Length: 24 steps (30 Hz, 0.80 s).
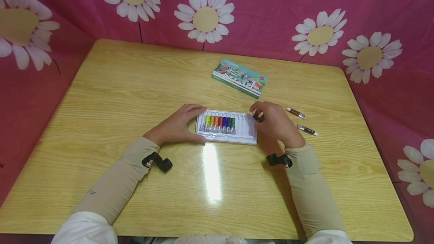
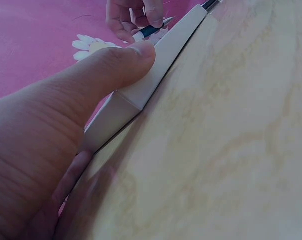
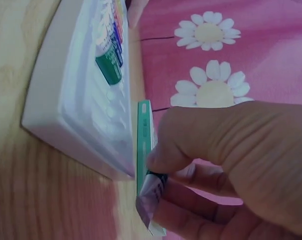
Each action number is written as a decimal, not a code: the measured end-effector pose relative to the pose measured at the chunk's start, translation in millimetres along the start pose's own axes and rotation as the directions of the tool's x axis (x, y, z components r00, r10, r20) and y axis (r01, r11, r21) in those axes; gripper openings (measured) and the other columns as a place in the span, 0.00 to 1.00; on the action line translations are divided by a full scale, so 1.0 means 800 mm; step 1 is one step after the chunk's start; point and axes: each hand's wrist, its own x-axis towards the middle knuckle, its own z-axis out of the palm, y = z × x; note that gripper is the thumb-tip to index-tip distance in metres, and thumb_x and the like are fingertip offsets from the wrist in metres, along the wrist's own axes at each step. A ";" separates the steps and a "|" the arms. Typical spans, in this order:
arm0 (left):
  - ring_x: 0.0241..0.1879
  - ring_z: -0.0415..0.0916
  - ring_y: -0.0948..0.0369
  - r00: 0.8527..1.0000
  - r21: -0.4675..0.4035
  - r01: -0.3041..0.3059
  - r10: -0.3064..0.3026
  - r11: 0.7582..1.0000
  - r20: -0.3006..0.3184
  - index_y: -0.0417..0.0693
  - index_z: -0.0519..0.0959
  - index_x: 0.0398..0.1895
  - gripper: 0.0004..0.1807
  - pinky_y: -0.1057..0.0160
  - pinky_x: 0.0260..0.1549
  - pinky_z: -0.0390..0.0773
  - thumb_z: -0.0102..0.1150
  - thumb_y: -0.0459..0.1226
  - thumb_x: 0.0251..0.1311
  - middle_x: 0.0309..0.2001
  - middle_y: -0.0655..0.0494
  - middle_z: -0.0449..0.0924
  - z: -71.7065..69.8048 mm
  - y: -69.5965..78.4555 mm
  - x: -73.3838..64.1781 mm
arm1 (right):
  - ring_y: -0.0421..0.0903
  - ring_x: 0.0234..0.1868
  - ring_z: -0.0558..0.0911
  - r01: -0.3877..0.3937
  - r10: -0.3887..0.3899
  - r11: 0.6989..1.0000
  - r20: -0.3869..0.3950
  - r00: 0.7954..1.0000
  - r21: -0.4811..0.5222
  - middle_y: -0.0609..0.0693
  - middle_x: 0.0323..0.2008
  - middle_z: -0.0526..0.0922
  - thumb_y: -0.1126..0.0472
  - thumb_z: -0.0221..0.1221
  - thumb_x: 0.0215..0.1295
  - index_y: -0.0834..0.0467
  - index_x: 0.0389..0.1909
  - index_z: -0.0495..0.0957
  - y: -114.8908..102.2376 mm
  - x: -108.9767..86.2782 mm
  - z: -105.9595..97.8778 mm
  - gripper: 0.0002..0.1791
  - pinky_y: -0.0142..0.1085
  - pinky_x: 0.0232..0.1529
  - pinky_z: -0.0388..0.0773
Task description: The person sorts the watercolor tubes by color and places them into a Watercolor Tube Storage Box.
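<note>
A white plastic paint tray (image 1: 250, 138) lies on the table with a row of several coloured paint tubes (image 1: 220, 124) in its left part, yellow through red and blue to green. My left hand (image 1: 174, 125) grips the tray's left end, thumb along the near wall (image 2: 123, 107) and fingers at the far corner. Over the right end, my right hand (image 1: 276, 123) pinches a dark green paint tube (image 3: 153, 192) between thumb and fingers. Its white cap shows in the left wrist view. Bare slots (image 3: 103, 107) lie beside the green tube in the tray.
Right of my right hand lie a brown paint tube (image 1: 296, 113) and a black paint tube (image 1: 307, 129). A green printed paint box (image 1: 240, 77) sits behind the tray. Pink cloth with daisies (image 1: 264, 3) hangs around the wooden table (image 1: 135, 74).
</note>
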 end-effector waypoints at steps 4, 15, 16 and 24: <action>0.80 0.54 0.57 1.000 0.000 -0.001 0.001 1.000 0.000 0.59 0.59 0.82 0.62 0.46 0.79 0.60 0.76 0.67 0.44 0.81 0.59 0.57 0.000 -0.001 0.000 | 0.55 0.48 0.85 0.018 -0.018 1.000 0.020 1.000 -0.004 0.59 0.49 0.87 0.72 0.67 0.60 0.61 0.54 0.82 -0.005 0.001 0.004 0.20 0.49 0.49 0.85; 0.80 0.54 0.56 1.000 -0.003 0.002 -0.002 1.000 0.001 0.58 0.59 0.82 0.62 0.46 0.80 0.60 0.76 0.67 0.44 0.81 0.58 0.58 0.000 -0.001 0.000 | 0.51 0.42 0.82 0.052 -0.051 0.998 0.038 0.998 -0.026 0.56 0.42 0.87 0.70 0.69 0.60 0.59 0.52 0.83 -0.012 0.001 0.013 0.18 0.47 0.47 0.84; 0.80 0.55 0.56 1.000 -0.003 0.003 -0.003 1.000 0.001 0.58 0.59 0.82 0.62 0.46 0.79 0.60 0.76 0.67 0.44 0.81 0.58 0.58 0.000 -0.001 0.000 | 0.51 0.42 0.82 0.050 -0.049 0.998 0.038 0.998 -0.029 0.56 0.42 0.87 0.70 0.69 0.60 0.59 0.52 0.83 -0.012 0.001 0.013 0.18 0.47 0.46 0.84; 0.80 0.54 0.56 1.000 0.005 -0.002 0.002 1.000 0.000 0.58 0.59 0.82 0.62 0.46 0.79 0.60 0.76 0.67 0.44 0.81 0.58 0.58 0.000 -0.001 0.000 | 0.52 0.42 0.81 0.039 -0.037 0.998 0.043 0.998 -0.050 0.56 0.42 0.85 0.68 0.70 0.60 0.59 0.53 0.82 -0.014 0.000 0.013 0.20 0.46 0.46 0.83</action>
